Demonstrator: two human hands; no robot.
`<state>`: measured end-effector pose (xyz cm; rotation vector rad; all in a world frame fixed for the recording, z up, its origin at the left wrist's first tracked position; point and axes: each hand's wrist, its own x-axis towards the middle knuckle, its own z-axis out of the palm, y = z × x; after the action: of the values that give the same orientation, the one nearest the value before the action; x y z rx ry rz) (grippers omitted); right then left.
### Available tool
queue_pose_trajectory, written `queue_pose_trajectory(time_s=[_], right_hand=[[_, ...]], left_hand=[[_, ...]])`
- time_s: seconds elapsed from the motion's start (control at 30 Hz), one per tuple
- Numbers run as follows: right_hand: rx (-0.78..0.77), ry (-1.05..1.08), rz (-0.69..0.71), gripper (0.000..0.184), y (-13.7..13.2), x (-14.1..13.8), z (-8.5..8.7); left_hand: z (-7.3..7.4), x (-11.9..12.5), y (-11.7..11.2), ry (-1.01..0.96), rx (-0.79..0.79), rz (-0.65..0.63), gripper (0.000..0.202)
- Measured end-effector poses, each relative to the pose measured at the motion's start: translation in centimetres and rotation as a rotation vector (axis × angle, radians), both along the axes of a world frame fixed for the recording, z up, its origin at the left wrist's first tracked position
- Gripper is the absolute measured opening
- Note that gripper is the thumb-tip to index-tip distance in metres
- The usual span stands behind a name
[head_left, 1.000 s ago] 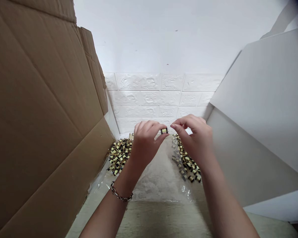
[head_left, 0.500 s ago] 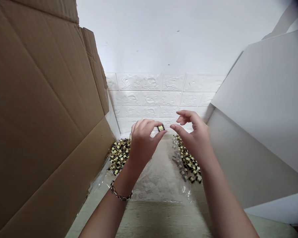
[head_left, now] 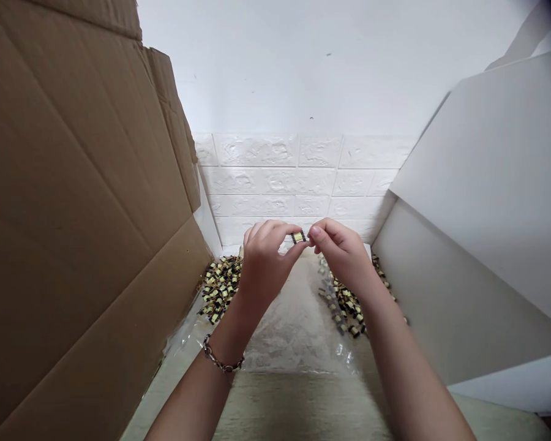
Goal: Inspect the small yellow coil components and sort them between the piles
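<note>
The left hand [head_left: 267,260] pinched a small, yellow-and-black, block-shaped component [head_left: 297,236] between thumb and forefinger. The right hand [head_left: 344,252] stood narrowed at the component's right end; I could not tell whether it gripped anything.

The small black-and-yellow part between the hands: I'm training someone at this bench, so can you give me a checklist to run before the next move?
1. Part held by the left hand, between thumb and forefinger: ok.
2. Right hand at the part's right end, thumb and forefinger together: ok.
3. Right fingertips gripping a pin or wire: cannot tell, too small.
4. Bracelet on the left wrist, clear of the part: ok.
5. Right-hand pile wholly uncovered: not ok, clear plastic overlies its left edge.
</note>
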<state>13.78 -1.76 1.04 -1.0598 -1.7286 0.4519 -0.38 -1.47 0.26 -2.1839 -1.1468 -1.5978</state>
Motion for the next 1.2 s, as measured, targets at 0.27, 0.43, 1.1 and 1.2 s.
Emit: queue_pose_trajectory(time_s=[0.27,0.43,1.1,1.2], right_hand=[[-0.002,0.07,0.12,0.032,0.3,-0.1,-0.3],[0.001,0.077,0.108,0.031,0.48,-0.22,-0.53],[0.108,0.039,0.021,0.031,0.12,-0.58,-0.64],[0.092,0.117,0.103,0.03,0.37,-0.55,-0.87]], left_hand=[[0.04,-0.06,-0.05,-0.002,-0.006,-0.01,0.017],[0.06,-0.04,-0.05,0.005,0.004,-0.016,0.016],[0.41,-0.22,-0.2,-0.077,-0.038,-0.08,0.017],[0.47,-0.3,-0.2,-0.122,-0.073,-0.116,0.017]])
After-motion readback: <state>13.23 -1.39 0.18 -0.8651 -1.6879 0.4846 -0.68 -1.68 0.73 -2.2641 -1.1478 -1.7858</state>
